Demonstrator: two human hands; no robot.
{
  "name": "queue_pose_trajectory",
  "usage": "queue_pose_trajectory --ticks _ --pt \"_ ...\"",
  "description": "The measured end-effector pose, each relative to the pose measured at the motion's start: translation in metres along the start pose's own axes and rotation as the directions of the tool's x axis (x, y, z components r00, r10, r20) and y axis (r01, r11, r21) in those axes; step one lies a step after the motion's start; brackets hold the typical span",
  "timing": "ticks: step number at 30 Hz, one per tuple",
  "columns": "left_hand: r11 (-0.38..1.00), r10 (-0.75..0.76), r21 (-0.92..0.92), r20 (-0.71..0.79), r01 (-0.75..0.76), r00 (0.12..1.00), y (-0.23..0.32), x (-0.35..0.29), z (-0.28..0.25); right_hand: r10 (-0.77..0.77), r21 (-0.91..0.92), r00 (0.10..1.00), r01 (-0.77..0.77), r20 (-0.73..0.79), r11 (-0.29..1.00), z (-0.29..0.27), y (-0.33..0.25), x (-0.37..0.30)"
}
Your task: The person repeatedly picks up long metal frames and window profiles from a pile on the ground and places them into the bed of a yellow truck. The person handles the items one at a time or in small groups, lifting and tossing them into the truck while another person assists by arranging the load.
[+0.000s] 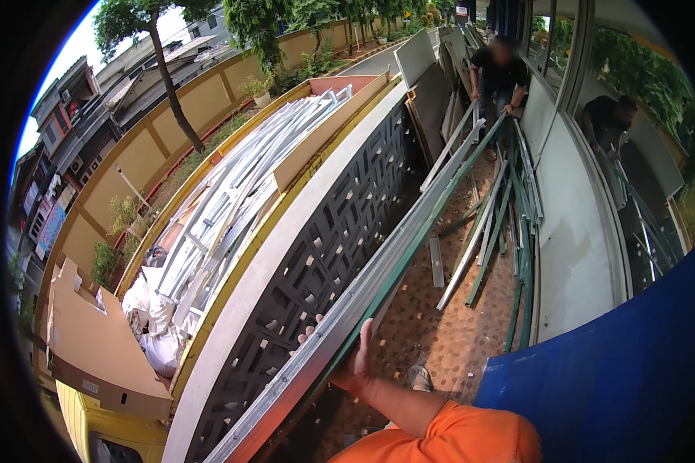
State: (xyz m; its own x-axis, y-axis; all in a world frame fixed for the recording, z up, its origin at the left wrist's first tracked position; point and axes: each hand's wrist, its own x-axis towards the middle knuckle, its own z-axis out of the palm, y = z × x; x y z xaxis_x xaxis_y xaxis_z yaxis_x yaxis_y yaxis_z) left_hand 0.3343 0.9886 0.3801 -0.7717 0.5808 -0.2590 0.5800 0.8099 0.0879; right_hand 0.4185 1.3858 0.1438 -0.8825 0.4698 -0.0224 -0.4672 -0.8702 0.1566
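Note:
A long silver metal profile (365, 287) and a green metal bar (399, 272) slant side by side from the lower left up toward the far right. My right hand (354, 366) is closed around them from below, its thumb up along the green side and fingertips showing past the silver side. My left hand is not in view. At the far end, a co-worker (500, 73) in dark clothes leans over the bars with both hands on or near their ends. Several loose green and silver bars (510, 208) lie on the floor beside the wall.
On the left, a truck bed (266, 224) holds piled metal strips (239, 166) and white sacks (158, 324). A grey perforated wall (340, 224) stands between truck and walkway. Boards (432, 108) lean at its far end. A blue panel (594, 370) fills the lower right.

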Motion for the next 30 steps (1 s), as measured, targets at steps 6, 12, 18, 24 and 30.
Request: queue_pose_trajectory --ticks 6,12,18,24,30 --pt "0.996 0.088 0.031 -0.152 -0.084 0.984 -0.068 -0.022 -0.004 -0.001 -0.086 0.983 0.018 0.185 0.996 0.034 0.055 0.007" --pt "0.992 0.114 0.07 -0.212 -0.101 0.971 -0.115 -0.034 -0.027 0.005 -0.077 0.882 0.036 0.471 0.996 0.07 0.097 0.024" --pt "0.992 0.094 0.111 -0.392 -0.054 0.915 -0.153 -0.032 -0.04 0.001 -0.151 0.904 0.07 0.428 0.986 0.092 0.13 0.058" --pt "0.981 0.053 0.188 -0.465 0.04 0.884 -0.172 -0.016 -0.066 -0.048 -0.173 0.869 0.151 0.493 0.973 0.117 0.141 0.123" --pt "0.971 0.042 0.217 -0.554 0.096 0.832 -0.167 0.028 -0.091 -0.029 -0.137 0.836 0.124 0.548 0.983 0.156 0.153 0.19"
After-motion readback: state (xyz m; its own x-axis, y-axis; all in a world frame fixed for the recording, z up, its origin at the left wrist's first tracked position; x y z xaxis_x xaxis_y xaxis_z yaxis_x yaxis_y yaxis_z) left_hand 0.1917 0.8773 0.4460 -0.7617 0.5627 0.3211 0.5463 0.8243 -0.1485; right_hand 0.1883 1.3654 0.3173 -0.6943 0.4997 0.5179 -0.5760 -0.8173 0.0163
